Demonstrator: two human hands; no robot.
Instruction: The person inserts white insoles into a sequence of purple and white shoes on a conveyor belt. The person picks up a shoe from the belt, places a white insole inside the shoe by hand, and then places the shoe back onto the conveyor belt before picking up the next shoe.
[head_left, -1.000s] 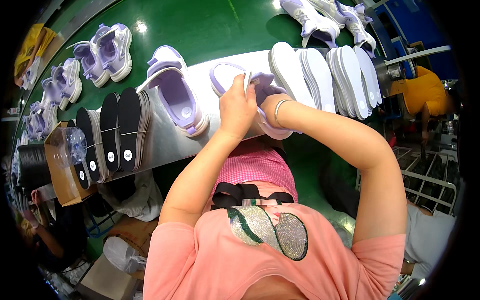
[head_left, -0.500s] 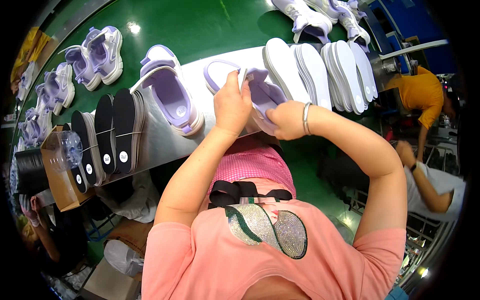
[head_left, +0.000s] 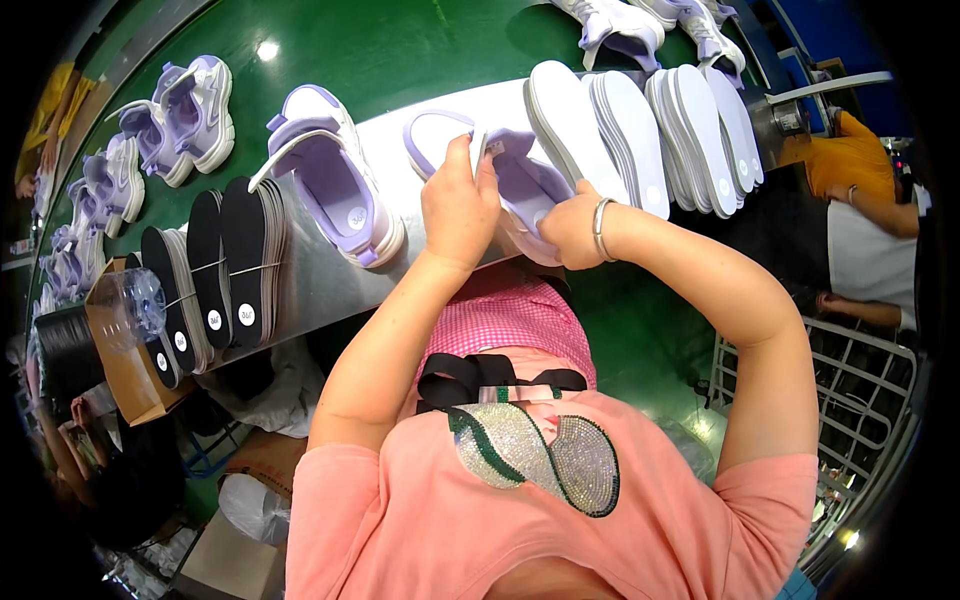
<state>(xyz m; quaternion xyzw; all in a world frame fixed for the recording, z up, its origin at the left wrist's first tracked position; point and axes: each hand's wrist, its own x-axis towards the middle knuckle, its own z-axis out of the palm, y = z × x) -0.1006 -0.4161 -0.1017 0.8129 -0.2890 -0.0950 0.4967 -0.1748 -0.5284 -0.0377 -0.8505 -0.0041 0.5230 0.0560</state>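
Gripping one shoe [head_left: 527,178] near 12 o'clock in the head view, both hands on it. Left hand [head_left: 460,215] pinches what looks like the tongue [head_left: 481,142]. Right hand [head_left: 575,230] grasps the heel [head_left: 525,238] at the shoe's 4 o'clock, some fingertips hidden. Change: a second ago the right hand was deep inside; now it's back out at the heel rim, lining visible. Probably means the deep reach is over and the shoe is just being steadied or checked. Toe points between 10 and 11 o'clock, over the metal surface [head_left: 322,287]; touching or lifted, can't tell. Second shoe [head_left: 340,195] at its 9 o'clock, black insoles [head_left: 242,245] toward 8, white insoles [head_left: 565,125] toward 2, all untouched.
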